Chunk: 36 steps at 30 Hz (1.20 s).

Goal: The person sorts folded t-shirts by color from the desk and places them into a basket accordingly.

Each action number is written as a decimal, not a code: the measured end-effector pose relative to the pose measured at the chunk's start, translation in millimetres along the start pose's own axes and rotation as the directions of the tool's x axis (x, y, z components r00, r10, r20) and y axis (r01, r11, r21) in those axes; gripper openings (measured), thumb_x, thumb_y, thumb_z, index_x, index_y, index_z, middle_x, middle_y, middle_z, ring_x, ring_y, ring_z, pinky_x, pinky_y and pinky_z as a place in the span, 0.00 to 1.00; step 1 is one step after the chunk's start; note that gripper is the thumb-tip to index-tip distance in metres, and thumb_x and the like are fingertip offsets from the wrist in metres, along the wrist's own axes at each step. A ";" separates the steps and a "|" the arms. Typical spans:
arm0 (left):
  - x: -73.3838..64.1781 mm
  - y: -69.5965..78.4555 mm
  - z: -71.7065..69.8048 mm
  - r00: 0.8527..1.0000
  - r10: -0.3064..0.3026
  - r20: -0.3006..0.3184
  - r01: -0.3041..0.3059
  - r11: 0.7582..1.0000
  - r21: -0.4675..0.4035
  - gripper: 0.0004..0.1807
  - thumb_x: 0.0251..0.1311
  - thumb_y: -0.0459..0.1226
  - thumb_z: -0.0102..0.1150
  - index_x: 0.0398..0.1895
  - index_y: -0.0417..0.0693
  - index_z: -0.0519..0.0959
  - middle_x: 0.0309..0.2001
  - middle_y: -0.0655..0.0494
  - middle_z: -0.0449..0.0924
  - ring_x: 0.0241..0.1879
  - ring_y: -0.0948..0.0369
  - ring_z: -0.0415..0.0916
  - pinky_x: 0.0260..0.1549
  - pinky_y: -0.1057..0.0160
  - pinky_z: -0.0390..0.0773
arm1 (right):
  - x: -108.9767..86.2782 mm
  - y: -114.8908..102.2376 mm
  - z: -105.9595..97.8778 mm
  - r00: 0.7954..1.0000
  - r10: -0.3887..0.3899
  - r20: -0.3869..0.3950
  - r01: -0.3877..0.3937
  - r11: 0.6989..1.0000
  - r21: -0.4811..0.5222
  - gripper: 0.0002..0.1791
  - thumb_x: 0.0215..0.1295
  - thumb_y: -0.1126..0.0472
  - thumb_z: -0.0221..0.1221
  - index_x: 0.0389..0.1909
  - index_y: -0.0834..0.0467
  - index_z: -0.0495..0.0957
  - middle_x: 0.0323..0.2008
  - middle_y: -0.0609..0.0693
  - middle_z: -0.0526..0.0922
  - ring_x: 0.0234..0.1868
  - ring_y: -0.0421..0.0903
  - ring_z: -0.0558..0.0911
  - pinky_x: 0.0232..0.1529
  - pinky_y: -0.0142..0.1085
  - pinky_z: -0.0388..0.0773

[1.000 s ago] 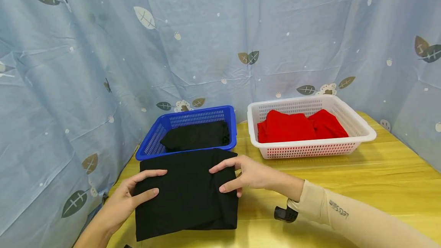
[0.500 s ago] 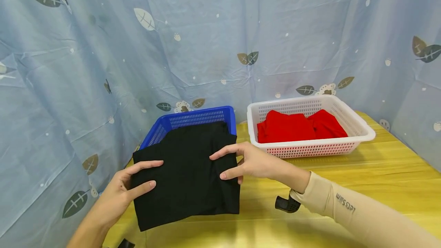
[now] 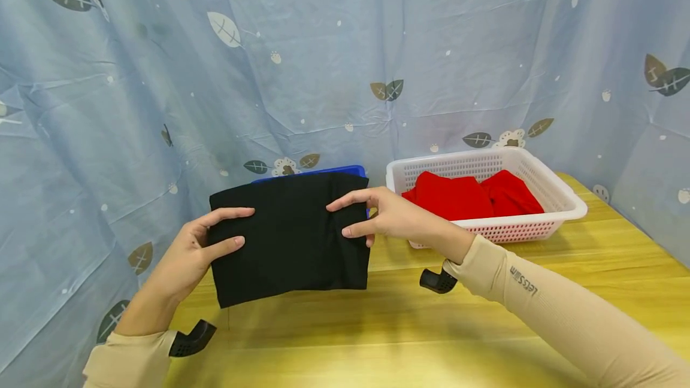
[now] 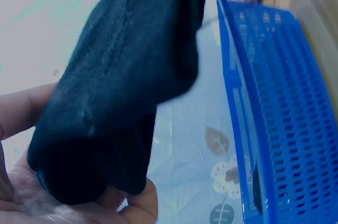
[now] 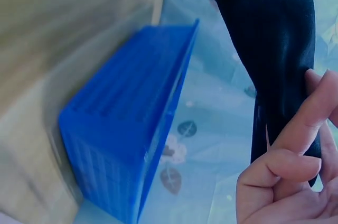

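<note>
A folded black garment (image 3: 291, 238) hangs in the air between both hands, spread flat toward the head camera. My left hand (image 3: 199, 250) grips its left edge, thumb and forefinger on the near face and the other fingers behind. On the opposite edge my right hand (image 3: 383, 214) pinches the cloth in the same way. Behind the garment in the head view is a blue basket (image 3: 353, 169), mostly hidden except for its back rim. Both wrist views show the blue basket (image 4: 288, 86) apart from the cloth, the fabric held above its rim level. Folded layers show at the garment's edge (image 5: 282, 39).
To the right of the blue basket stands a white basket (image 3: 560, 211) with red cloth (image 3: 458, 196) inside. Both are on a yellow wooden table (image 3: 388, 322). A blue leaf-patterned curtain (image 3: 323, 64) hangs behind and along the left side.
Both hands have raised the black garment and carried it forward, so it now covers most of the blue basket and the black cloth seen inside it earlier. The left sleeve has come into view.
</note>
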<state>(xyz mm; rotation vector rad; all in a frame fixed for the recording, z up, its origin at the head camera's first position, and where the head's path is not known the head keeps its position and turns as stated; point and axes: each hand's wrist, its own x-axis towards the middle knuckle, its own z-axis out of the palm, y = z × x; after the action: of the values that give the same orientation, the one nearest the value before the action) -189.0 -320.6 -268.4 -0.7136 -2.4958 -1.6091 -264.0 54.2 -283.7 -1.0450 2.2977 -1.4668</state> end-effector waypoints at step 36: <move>123.2 -56.0 -40.3 0.956 -0.283 -0.072 0.287 0.956 0.059 0.23 0.77 0.33 0.60 0.72 0.51 0.76 0.67 0.53 0.70 0.47 0.67 0.83 0.49 0.67 0.84 | 122.7 25.9 -29.0 0.985 0.118 -0.125 -0.120 0.993 -0.011 0.26 0.70 0.69 0.69 0.68 0.54 0.82 0.77 0.56 0.71 0.28 0.42 0.87 0.45 0.37 0.88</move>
<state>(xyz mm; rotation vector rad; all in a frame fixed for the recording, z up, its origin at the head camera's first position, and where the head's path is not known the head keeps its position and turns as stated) -329.3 -333.7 -258.6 -0.2979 -2.6923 -1.5878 -379.5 -0.9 -269.8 -0.8260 2.4166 -1.5051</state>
